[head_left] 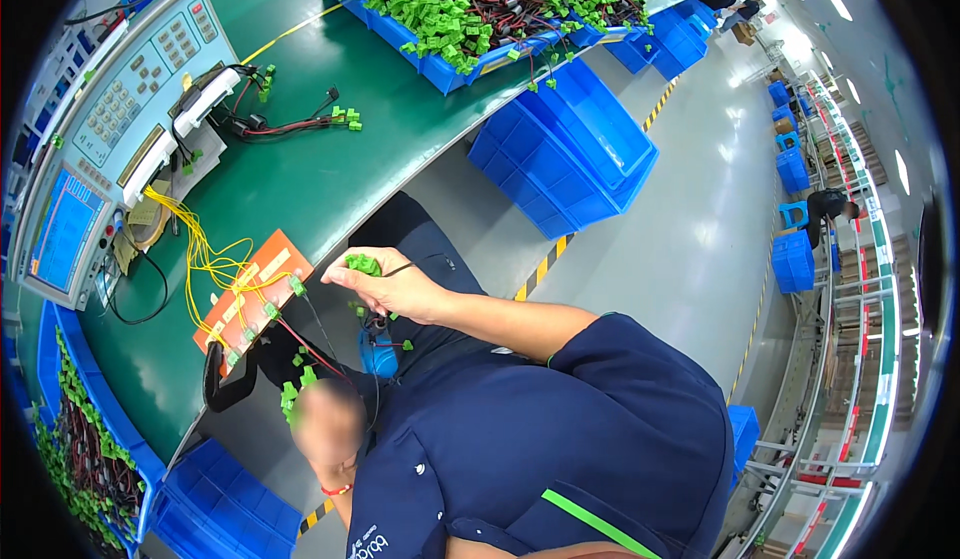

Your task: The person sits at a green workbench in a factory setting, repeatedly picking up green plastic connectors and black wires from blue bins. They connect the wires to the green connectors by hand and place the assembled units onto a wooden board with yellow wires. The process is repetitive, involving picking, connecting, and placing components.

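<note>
My right hand (392, 287) is closed around a bunch of green plug connectors (363, 265) beside the bench edge. Lower down, my left hand (330, 427) is blurred. Green connectors (290, 399) stick out at its fingertips, so it seems closed on them. An orange test board (250, 294) lies at the bench edge, left of both hands. Green connectors (272, 310) sit in a row along its near side, with yellow wires (205, 259) leading from it to the tester. From the board's connectors, red and black leads run toward my hands. Dark cables hang below my right hand.
A light-blue tester (130, 89) with keypad and screen stands on the green bench (300, 179). Wired green connectors fill a blue bin (440, 71) at the back and another (150, 469) at lower left. Stacked blue crates (565, 149) stand on the floor. Other people are far off.
</note>
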The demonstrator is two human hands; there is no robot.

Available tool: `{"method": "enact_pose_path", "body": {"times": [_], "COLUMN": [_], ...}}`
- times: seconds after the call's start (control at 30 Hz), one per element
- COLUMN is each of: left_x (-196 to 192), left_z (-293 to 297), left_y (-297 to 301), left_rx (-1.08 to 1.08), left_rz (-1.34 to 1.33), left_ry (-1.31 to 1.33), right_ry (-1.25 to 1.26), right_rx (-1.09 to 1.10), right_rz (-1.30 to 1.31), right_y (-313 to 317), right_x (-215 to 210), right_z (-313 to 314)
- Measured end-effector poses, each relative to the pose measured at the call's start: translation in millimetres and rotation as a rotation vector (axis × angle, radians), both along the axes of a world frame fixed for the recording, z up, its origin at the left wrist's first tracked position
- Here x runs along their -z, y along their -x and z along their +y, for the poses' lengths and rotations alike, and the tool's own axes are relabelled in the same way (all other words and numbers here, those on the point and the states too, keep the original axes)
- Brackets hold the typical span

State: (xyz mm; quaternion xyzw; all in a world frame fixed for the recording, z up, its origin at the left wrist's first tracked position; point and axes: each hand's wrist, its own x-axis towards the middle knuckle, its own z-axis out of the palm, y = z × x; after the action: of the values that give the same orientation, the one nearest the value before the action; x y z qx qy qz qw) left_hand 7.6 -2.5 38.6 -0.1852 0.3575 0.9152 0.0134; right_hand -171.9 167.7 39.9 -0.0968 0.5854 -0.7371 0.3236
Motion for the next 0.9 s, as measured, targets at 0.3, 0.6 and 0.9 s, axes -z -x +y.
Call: {"method": "enact_pose_path", "body": {"times": [0.3,0.6,0.9], "left_x": [11,5,13], "left_z": [3,10,0], "left_y": [-27,17,20], "left_rx": [0.117,-0.255,-0.331], "left_rz": [-0.082,0.036,0.065], "left_ry": [0.277,0.252,0.464], "right_ry": [0.118,0.049,0.001], "right_rx": [-0.116,-0.376,-0.515], "right_rz": [0.179,0.759,0.698], "right_y": [-6,-42,-39], "right_x": [-13,-17,-13], "right_z": [-11,-42,-46]}}
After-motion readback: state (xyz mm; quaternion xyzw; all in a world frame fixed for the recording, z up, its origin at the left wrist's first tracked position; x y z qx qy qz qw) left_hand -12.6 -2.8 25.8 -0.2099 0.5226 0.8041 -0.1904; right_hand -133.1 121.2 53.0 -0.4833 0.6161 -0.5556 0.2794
